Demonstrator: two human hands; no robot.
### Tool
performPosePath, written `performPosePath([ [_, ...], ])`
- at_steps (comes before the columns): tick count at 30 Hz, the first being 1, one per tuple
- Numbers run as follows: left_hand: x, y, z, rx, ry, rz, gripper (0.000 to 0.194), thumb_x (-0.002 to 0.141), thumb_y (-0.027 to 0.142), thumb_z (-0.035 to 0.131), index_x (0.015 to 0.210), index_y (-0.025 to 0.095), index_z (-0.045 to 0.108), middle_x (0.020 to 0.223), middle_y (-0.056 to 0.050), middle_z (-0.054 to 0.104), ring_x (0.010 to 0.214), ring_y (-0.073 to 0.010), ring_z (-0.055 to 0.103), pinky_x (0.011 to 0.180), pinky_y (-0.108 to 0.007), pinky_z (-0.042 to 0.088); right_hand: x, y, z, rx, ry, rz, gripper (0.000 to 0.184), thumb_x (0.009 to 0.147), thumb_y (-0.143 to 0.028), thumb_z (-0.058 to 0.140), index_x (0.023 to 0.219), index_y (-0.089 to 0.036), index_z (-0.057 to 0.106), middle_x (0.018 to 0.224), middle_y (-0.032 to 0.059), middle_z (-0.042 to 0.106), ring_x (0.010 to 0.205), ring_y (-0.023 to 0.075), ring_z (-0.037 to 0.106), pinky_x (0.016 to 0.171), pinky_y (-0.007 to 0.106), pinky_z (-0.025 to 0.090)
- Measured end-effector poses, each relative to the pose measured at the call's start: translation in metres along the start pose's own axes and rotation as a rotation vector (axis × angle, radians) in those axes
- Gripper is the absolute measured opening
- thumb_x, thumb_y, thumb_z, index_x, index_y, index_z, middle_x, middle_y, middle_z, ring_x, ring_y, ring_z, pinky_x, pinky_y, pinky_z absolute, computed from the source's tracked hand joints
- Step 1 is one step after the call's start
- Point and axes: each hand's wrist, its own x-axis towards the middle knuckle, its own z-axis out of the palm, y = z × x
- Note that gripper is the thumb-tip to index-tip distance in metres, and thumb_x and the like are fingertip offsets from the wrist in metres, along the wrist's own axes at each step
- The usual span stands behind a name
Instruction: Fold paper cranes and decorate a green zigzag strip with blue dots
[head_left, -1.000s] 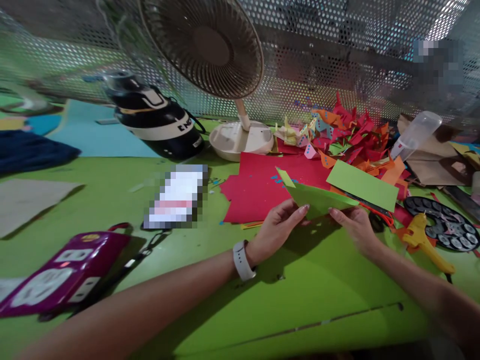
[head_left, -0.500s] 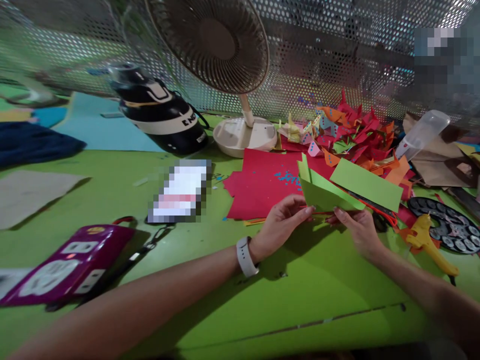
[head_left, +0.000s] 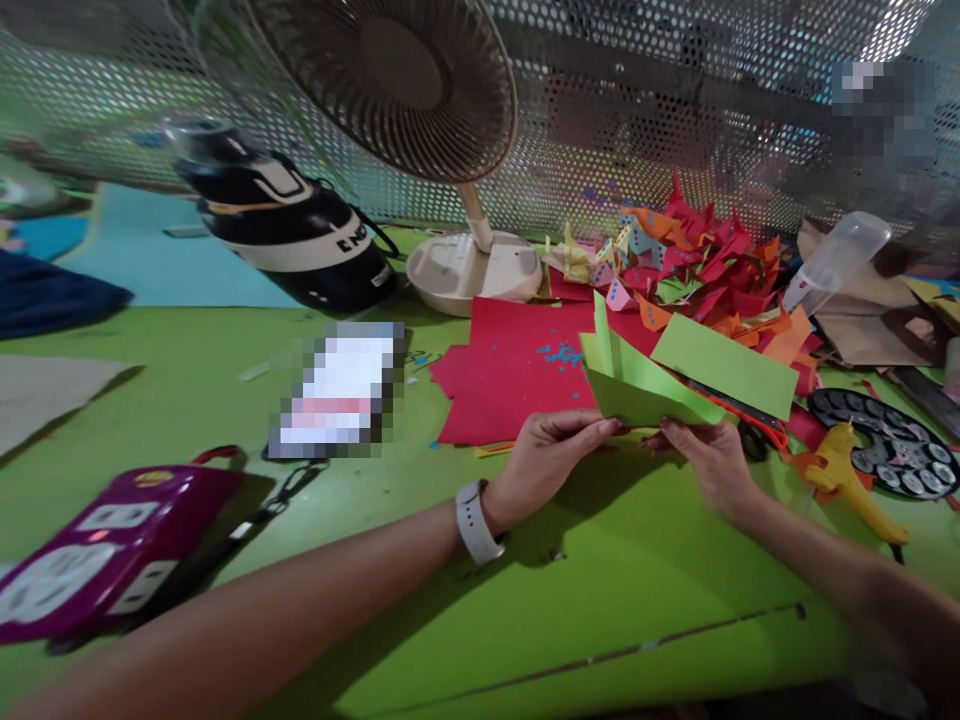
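Green paper opens up between two hands

The person has both hands on one folded green sheet (head_left: 630, 395), held just above the green table (head_left: 600, 580), its shadow falling beneath. The left hand (head_left: 544, 460) pinches the lower edge between thumb and fingers; the right hand (head_left: 712, 465) grips the same edge a little farther along. Neither has let go.

What's changed is the paper itself: a second ago its near face hid most of the fold, and now it has tipped and spread, so the paler inside shows and a narrow strip stands up at its left end. To my eye that leaves the sheet part-folded, the crease at the fingers being the bit in work. Exactly how the layers lie under the thumbs I can't quite make out — the fingers cover them.

Counting around: one sheet in hand and one loose green piece (head_left: 727, 365) just beyond the right hand. Red paper (head_left: 510, 370) lies behind the left hand, with blue specks (head_left: 559, 353) too many to number. One yellow glue gun (head_left: 855, 480), one round black case (head_left: 896, 440), one clear bottle (head_left: 844, 262), one dark flask (head_left: 300, 250), one fan (head_left: 397, 60), one purple power block (head_left: 112, 545). The folded paper shapes (head_left: 712, 250) — a heap, mostly red and orange — overlap too much to count.
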Motion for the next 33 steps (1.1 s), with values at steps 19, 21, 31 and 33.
performPosePath([
  [19, 0.0016, -0.0024, -0.0013, -0.05, 0.066, -0.019, 0.031, 0.066, 0.048, 0.085, 0.075, 0.02, 0.077, 0.071, -0.002, 0.076, 0.064, -0.0147, 0.07, 0.057, -0.024, 0.059, 0.0009, -0.0084, -0.0022, -0.024, 0.044, -0.088, 0.054, 0.081, -0.039, 0.075, 0.132, -0.028, 0.057, 0.069, -0.0063, 0.07, 0.048, 0.0093, 0.063, 0.048, 0.022, 0.058],
  [21, 0.0024, -0.0034, -0.0018, -0.069, 0.073, -0.016, 0.035, 0.065, 0.051, 0.085, 0.078, 0.019, 0.077, 0.073, -0.002, 0.077, 0.065, -0.0156, 0.071, 0.058, -0.024, 0.06, 0.0016, -0.0085, -0.003, -0.027, 0.027, -0.094, 0.047, 0.079, -0.04, 0.077, 0.121, -0.026, 0.062, 0.07, -0.0054, 0.071, 0.046, 0.0095, 0.063, 0.043, 0.022, 0.056],
  [31, 0.0006, -0.0013, -0.0001, -0.128, 0.066, 0.032, 0.034, 0.065, 0.05, 0.085, 0.075, 0.02, 0.075, 0.07, -0.001, 0.076, 0.059, -0.0158, 0.07, 0.047, -0.023, 0.058, 0.0035, -0.007, -0.0021, -0.076, 0.098, -0.13, 0.033, 0.073, -0.051, 0.08, 0.081, -0.021, 0.071, 0.061, -0.0013, 0.071, 0.053, 0.0134, 0.068, 0.052, 0.026, 0.061],
  [33, 0.0004, -0.0011, -0.0006, -0.097, 0.087, 0.061, 0.033, 0.067, 0.051, 0.083, 0.075, 0.02, 0.075, 0.068, -0.001, 0.075, 0.057, -0.0144, 0.068, 0.048, -0.023, 0.057, 0.0031, -0.0067, -0.0021, -0.094, 0.112, -0.131, 0.032, 0.073, -0.052, 0.079, 0.081, -0.021, 0.072, 0.062, -0.0008, 0.072, 0.054, 0.0133, 0.068, 0.053, 0.027, 0.061],
])
